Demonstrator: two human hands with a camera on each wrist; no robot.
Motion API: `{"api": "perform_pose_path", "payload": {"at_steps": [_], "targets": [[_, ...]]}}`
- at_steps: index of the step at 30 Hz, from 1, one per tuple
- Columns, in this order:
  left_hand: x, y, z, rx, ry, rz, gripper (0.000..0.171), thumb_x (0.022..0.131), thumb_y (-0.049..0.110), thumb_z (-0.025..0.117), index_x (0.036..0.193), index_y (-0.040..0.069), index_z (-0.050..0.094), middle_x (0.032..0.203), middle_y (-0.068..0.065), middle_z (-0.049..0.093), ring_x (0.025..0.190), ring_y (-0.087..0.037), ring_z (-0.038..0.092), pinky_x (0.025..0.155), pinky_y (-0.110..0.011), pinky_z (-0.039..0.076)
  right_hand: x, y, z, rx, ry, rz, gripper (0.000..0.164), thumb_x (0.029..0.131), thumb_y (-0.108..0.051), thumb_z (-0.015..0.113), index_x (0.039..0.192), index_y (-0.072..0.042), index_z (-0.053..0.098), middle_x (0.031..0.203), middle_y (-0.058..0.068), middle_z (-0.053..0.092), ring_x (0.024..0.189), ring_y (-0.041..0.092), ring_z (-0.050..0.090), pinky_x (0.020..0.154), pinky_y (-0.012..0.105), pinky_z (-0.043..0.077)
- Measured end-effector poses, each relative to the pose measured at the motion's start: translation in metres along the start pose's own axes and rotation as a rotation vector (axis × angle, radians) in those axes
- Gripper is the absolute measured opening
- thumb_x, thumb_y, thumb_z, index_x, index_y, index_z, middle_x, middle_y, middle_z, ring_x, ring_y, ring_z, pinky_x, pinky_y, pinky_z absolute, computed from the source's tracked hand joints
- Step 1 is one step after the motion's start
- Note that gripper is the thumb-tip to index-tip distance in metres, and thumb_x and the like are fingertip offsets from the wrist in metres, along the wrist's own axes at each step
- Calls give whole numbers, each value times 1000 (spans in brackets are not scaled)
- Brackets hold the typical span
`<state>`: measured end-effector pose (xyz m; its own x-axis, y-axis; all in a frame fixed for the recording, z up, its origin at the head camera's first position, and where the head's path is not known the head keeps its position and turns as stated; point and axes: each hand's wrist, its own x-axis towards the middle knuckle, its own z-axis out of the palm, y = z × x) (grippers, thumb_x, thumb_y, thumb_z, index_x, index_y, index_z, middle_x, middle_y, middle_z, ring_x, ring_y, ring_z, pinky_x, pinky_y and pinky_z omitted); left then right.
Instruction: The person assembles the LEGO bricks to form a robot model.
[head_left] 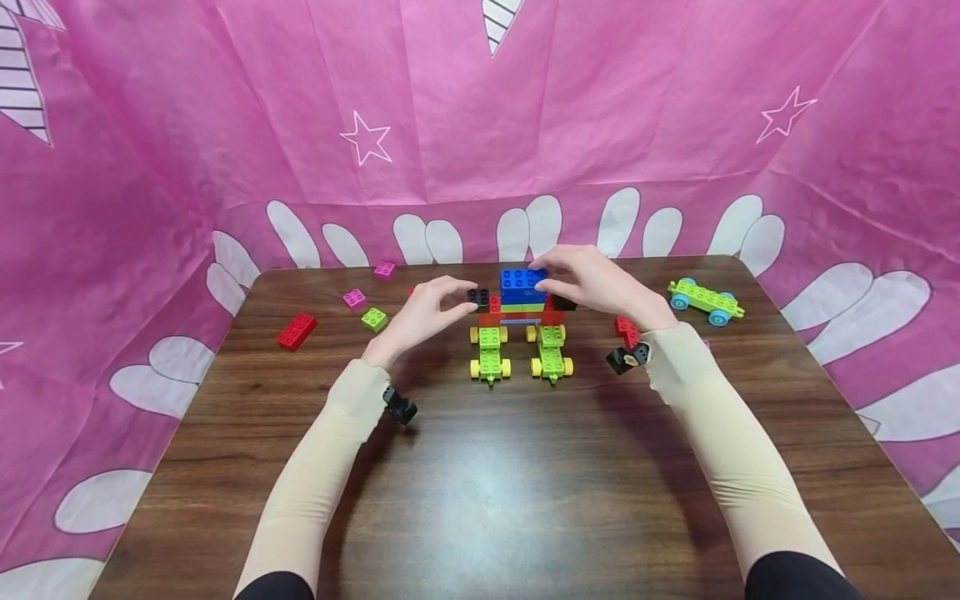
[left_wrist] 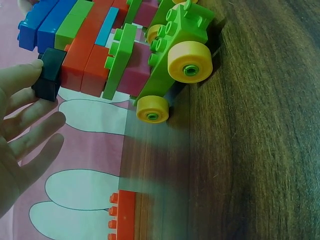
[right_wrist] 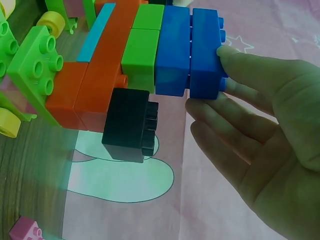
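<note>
A brick build stands mid-table on two lime wheeled bases (head_left: 490, 360) with yellow wheels. Long red bricks (left_wrist: 92, 45) span the bases, with lime bricks (right_wrist: 141, 60) and a lower blue brick (right_wrist: 173, 50) stacked above. My right hand (head_left: 588, 279) holds the upper blue brick (right_wrist: 206, 55) between thumb and fingers; a thin gap with studs shows between the two blue bricks. At the build's left end, my left hand (head_left: 431, 310) pinches a black brick (left_wrist: 50, 75), its other fingers spread. Another black brick (right_wrist: 127, 122) juts from the right end, beside my right hand.
Left of the build lie a red brick (head_left: 297, 331), two pink bricks (head_left: 354, 297) and a small lime brick (head_left: 374, 319). To the right are a red brick (head_left: 627, 330), partly hidden, and a lime wheeled base (head_left: 705, 301) with blue wheels. A pink curtain (head_left: 450, 100) hangs behind the table.
</note>
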<state>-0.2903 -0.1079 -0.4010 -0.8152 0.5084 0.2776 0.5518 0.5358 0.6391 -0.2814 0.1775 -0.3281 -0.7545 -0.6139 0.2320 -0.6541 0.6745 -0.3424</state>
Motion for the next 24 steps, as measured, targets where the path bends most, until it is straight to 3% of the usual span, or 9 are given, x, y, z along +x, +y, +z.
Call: {"api": "perform_pose_path", "payload": {"at_steps": [10,18,24], "targets": [[0,1,-2,9,-14,-9,40,89,34,62,124,16,59,116,0,63,105,-12,60,91,-32,50,1,1,2,-17,7,-35,31,90,-24,63,117,-9,64,106,6,69,78,13,57,75,31,49],[1,3,-5,8,-36,-6,40,88,35,64,123,17,60,115,1,63,103,-13,61,91,-33,50,-4,4,2,-2,2,-17,37,90,-25,63,123,-8,60,117,8,65,100,19,62,88,38,52],[7,11,-7,14,-31,-9,40,88,33,64,124,15,60,120,0,63,111,-16,59,95,-36,48,-8,6,1,11,0,24,38,89,-26,64,123,-11,61,110,5,67,96,17,62,85,37,53]]}}
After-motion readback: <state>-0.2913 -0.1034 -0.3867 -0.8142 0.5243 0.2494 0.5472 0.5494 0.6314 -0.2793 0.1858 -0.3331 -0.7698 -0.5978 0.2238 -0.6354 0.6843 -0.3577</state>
